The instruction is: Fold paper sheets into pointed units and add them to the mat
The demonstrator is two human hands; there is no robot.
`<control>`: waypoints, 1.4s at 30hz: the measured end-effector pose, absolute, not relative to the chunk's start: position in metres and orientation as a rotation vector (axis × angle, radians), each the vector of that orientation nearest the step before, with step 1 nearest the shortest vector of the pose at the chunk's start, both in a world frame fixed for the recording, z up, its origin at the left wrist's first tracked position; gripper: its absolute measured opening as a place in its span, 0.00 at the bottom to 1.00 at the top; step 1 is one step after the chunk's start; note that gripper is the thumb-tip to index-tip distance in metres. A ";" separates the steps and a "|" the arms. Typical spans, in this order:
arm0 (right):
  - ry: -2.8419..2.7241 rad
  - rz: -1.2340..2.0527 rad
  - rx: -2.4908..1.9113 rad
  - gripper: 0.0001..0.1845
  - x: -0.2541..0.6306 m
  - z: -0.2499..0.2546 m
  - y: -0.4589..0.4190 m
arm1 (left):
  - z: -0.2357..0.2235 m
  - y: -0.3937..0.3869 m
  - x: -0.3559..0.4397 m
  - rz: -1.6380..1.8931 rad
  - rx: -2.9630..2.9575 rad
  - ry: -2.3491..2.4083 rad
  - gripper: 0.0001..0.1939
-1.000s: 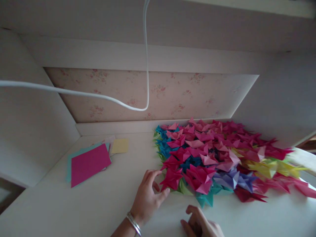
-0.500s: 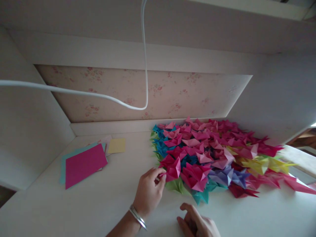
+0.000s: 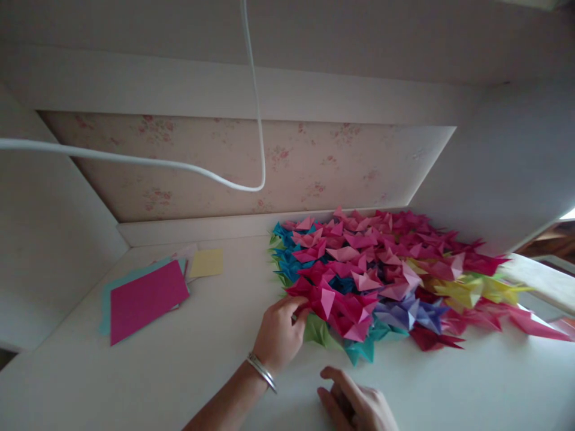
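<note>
Rows of folded origami paper cranes [image 3: 359, 254] in pink, magenta, blue, green, purple and yellow crowd the right half of the white surface. At their front left corner my left hand [image 3: 281, 335] pinches the edge of a magenta paper crane [image 3: 321, 296], its fingertips partly hidden by the paper. Below the pile, my right hand [image 3: 359, 401] hovers at the bottom edge of the view, holding nothing, with index finger and thumb apart and the other fingers curled. Light green [image 3: 320, 332] and teal [image 3: 359, 350] cranes lie between my two hands and the pile.
On the left lies a magenta paper sheet [image 3: 148, 302] over light blue sheets [image 3: 105, 308], with a small yellow paper square [image 3: 206, 262] beside them. A white cable [image 3: 202, 170] hangs across the view. White side panels and a floral back panel [image 3: 287, 167] enclose the surface.
My left hand has shifted right and in against the pile, bringing the magenta crane close beside its neighbour. My right hand has barely moved. The view has shifted slightly.
</note>
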State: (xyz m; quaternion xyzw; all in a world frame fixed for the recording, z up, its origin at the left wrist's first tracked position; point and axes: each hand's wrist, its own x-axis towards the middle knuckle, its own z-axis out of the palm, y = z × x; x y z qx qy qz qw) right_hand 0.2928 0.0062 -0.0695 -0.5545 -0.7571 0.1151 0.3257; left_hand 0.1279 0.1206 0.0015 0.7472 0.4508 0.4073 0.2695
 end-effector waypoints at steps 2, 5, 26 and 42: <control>-1.888 0.182 -1.438 0.08 0.297 -0.055 0.008 | 0.002 0.119 0.128 1.102 2.031 1.206 0.13; -1.806 -0.137 -1.406 0.05 0.307 -0.027 0.018 | 0.005 0.115 0.121 1.107 2.056 1.208 0.16; -2.030 -0.589 -1.545 0.10 0.349 -0.008 0.060 | 0.007 0.119 0.121 0.876 2.285 1.189 0.18; -2.018 -0.438 -1.381 0.07 0.328 -0.005 0.051 | 0.003 0.107 0.117 0.972 2.381 1.292 0.14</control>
